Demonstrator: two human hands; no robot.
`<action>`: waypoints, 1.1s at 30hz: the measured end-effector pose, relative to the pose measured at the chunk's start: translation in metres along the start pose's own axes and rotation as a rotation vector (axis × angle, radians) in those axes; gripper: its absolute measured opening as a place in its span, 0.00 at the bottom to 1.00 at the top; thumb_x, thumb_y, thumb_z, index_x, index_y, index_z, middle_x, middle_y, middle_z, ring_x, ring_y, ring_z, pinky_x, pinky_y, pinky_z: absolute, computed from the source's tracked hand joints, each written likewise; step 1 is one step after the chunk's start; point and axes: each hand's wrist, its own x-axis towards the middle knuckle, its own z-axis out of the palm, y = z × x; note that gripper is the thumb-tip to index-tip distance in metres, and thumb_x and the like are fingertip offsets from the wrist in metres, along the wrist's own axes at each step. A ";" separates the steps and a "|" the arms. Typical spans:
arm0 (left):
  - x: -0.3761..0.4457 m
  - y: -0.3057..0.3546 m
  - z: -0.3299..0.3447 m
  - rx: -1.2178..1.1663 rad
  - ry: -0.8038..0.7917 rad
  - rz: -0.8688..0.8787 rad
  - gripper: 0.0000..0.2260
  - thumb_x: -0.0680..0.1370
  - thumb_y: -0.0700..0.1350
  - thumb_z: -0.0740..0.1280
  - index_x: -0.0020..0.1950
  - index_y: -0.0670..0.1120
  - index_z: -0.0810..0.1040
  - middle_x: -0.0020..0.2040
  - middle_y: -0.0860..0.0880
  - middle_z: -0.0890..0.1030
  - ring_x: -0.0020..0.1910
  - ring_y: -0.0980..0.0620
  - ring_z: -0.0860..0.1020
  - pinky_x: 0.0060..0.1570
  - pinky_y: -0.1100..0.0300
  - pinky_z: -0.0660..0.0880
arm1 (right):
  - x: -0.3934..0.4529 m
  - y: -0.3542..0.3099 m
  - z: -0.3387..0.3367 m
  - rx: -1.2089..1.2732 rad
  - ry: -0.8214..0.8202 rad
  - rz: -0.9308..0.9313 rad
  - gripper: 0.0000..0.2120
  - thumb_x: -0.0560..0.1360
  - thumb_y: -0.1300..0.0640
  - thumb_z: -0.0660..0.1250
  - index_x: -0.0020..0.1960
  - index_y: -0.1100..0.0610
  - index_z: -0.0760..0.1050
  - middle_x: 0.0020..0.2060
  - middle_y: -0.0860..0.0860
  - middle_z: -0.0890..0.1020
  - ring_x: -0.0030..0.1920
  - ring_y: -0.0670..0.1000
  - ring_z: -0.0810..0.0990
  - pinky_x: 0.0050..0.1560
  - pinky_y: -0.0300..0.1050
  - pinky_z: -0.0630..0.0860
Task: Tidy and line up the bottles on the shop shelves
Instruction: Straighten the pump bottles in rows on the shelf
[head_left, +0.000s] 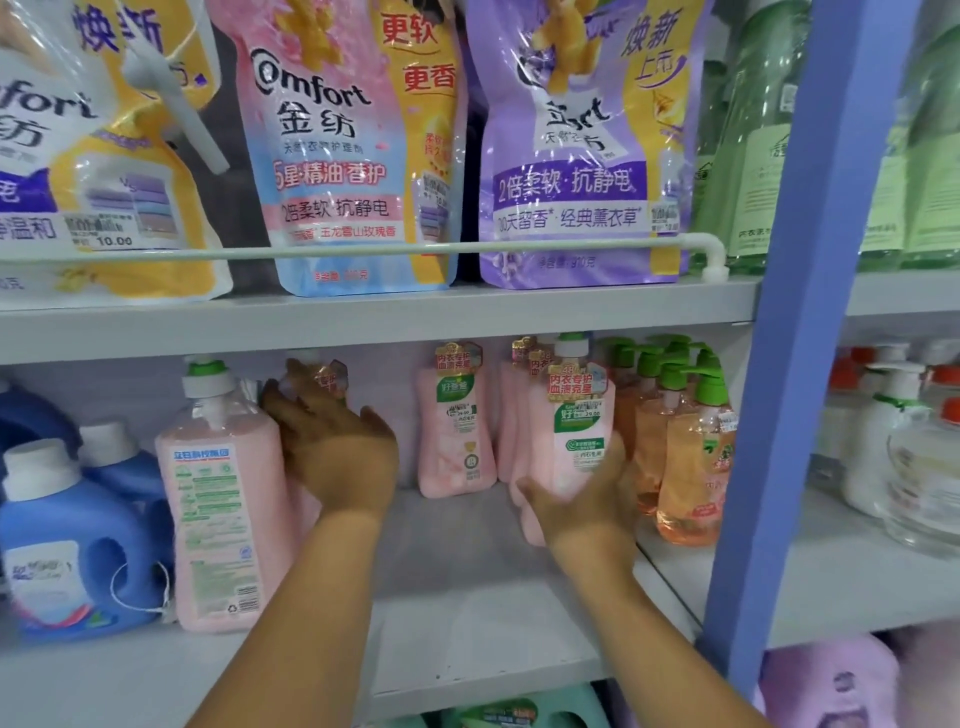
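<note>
On the grey shelf (467, 597), your left hand (332, 447) grips one pink bottle (317, 384), your right hand (587, 499) another pink pump bottle (576, 426).

Bare shelf (467, 597) lies open between the arms, back to a lone pink bottle (454, 426); a backward-facing pink bottle (221, 499) walls the left; orange pump bottles (675, 441) crowd the right; the upper shelf board (363, 322) limits headroom.

You are in a shop, at a laundry-goods aisle: grey shelves (363, 317) on a blue upright (779, 364) carry rows of identical pink bottles (454, 431), orange bottles (685, 467), blue jugs (62, 545) and softener pouches (337, 156) bearing price stickers (111, 234).
</note>
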 end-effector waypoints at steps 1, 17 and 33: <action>0.002 -0.002 0.002 0.000 0.022 0.014 0.40 0.75 0.46 0.73 0.82 0.41 0.57 0.75 0.32 0.62 0.71 0.31 0.67 0.68 0.41 0.72 | 0.001 0.000 0.000 0.004 -0.011 0.006 0.58 0.60 0.40 0.82 0.79 0.49 0.52 0.65 0.53 0.72 0.64 0.58 0.75 0.59 0.60 0.79; -0.017 -0.010 0.043 -0.646 -0.587 0.034 0.31 0.77 0.46 0.76 0.71 0.69 0.66 0.53 0.64 0.85 0.49 0.60 0.85 0.43 0.64 0.83 | 0.009 0.007 -0.001 0.004 -0.069 0.002 0.57 0.65 0.40 0.80 0.81 0.52 0.48 0.72 0.54 0.69 0.70 0.59 0.71 0.67 0.60 0.72; -0.023 0.025 -0.001 -0.058 -0.645 0.303 0.35 0.85 0.51 0.63 0.84 0.61 0.45 0.75 0.45 0.68 0.67 0.44 0.76 0.59 0.53 0.76 | 0.011 0.016 -0.002 0.036 -0.112 -0.010 0.60 0.62 0.43 0.83 0.81 0.51 0.50 0.71 0.54 0.70 0.69 0.57 0.72 0.66 0.57 0.75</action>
